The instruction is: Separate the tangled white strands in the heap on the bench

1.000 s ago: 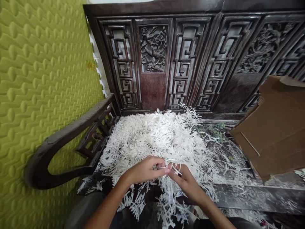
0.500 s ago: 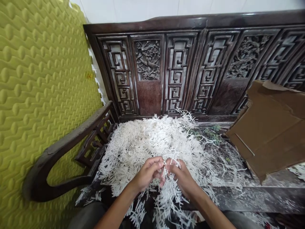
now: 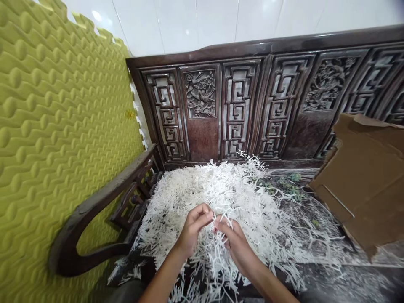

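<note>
Hands (image 3: 214,229): both pinching white sprigs (image 3: 223,235), fingertips nearly touching
Pile (image 3: 189,189): under/behind hands
Cardboard (image 3: 369,181): R of hands

- Tall dark brown carved wooden backrest (image 3: 203,141): glossy, with bright highlights along its raised fretwork.
- Curved dark wooden armrest (image 3: 104,191): duller, its top looking dusty.
- Yellow patterned sheet (image 3: 63,126): foam-like, matt, embossed with bumps and waves.
- Brown angular cardboard piece (image 3: 369,181): matt, creased, ragged-edged.
- White tiled wall (image 3: 214,21): smooth, shiny.
- Heaped white branching strands (image 3: 186,185): plastic-looking, rough in texture.
</note>
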{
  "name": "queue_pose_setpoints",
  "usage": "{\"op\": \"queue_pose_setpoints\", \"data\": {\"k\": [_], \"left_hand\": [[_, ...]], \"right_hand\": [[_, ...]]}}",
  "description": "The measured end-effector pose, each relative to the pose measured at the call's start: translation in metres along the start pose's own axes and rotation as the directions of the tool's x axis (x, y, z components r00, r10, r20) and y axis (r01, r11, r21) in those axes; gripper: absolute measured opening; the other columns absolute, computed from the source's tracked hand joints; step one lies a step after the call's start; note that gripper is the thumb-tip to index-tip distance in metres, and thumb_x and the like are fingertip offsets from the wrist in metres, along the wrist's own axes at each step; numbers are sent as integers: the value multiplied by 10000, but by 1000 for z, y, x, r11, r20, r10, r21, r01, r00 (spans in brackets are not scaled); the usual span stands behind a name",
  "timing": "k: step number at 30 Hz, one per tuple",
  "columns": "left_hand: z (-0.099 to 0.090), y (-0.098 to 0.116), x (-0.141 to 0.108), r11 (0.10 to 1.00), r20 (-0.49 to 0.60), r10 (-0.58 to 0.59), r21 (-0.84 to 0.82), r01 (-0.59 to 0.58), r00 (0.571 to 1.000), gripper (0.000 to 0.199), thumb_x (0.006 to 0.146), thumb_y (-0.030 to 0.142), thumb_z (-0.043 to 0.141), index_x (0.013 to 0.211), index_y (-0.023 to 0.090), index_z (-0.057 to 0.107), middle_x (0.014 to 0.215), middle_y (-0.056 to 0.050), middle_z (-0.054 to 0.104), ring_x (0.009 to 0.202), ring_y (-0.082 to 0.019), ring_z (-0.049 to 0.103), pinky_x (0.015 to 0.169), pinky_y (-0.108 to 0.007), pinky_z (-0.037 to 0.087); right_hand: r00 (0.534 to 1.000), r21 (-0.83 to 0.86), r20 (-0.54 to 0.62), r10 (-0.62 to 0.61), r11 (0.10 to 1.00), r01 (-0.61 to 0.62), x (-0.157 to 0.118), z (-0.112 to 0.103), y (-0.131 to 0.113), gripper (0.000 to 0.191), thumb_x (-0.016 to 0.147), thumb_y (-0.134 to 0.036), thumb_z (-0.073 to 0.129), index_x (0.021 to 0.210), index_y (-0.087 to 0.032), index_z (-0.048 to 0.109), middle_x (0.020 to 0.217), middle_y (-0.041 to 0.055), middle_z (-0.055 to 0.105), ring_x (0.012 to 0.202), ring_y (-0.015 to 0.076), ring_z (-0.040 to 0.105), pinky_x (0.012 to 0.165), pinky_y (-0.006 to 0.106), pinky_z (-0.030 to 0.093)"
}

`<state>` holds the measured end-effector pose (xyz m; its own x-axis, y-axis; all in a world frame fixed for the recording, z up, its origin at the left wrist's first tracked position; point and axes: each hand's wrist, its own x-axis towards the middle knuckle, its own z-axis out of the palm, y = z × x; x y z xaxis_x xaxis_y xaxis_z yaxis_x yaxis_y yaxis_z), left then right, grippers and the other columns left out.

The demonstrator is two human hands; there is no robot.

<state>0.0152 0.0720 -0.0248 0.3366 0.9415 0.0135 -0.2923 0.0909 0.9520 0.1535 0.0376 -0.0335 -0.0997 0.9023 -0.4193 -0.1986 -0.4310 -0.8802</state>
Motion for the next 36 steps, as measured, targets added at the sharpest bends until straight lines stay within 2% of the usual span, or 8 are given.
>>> {"op": "queue_pose_setpoints", "data": {"k": [4,8,13,18,21,27,32,36], "left_hand": [[-2,8,-2,968,31,76,236,-81,997,240,868,359,569,781,159,468,757,-1,452,739,-119,448,697,-233,376],[-7,17,-3,893,12,89,441,-85,996,203,858,361,589,875,167,530,857,-26,532,845,-153,515,763,-249,403],[-15,22,-3,805,36,79,587,-86,996,226,872,381,567,911,162,607,890,-48,615,866,-169,555,764,-258,408],[-20,24,-4,757,85,78,643,-114,993,279,896,378,532,759,141,588,764,-26,562,772,-143,530,709,-244,395],[-20,22,-5,834,121,-6,548,-62,993,306,913,392,496,754,139,560,741,-17,513,726,-134,510,669,-242,425],[-13,6,-3,979,144,-170,137,150,975,329,896,436,519,769,133,542,763,-18,491,697,-130,534,655,-295,515],[-6,-8,-4,931,12,-307,-201,304,951,282,812,402,656,912,152,571,846,-33,548,688,-114,550,602,-255,490],[1,-11,-5,869,23,-345,-370,329,938,259,791,351,688,881,142,565,759,-21,535,629,-96,517,575,-243,467]], "right_hand": [[984,-99,73,-160,981,167,8,1,-10,312,791,-500,624,852,-194,615,796,17,571,730,170,483,624,244,367],[911,-170,206,-358,903,394,11,1,-14,276,856,-444,578,795,-176,596,730,-8,525,720,150,465,669,246,357],[879,-219,241,-412,859,463,13,1,-15,270,875,-419,563,790,-164,586,769,6,551,783,167,494,731,260,376],[874,-338,240,-423,808,483,12,0,-14,327,883,-429,548,694,-165,508,636,-30,425,624,122,398,613,248,319],[864,-334,256,-433,799,500,9,0,-18,324,915,-428,494,732,-165,543,673,-18,478,656,130,431,633,253,328],[888,-178,273,-370,888,425,5,0,-24,276,914,-391,501,740,-180,540,699,-14,537,710,147,494,705,260,379],[931,-73,203,-303,943,323,8,-3,-20,232,853,-378,570,725,-188,536,655,-22,519,588,122,430,542,229,314],[937,-36,194,-290,953,302,9,-4,-19,199,831,-342,585,711,-186,552,638,-19,558,548,119,441,511,229,283]]}}
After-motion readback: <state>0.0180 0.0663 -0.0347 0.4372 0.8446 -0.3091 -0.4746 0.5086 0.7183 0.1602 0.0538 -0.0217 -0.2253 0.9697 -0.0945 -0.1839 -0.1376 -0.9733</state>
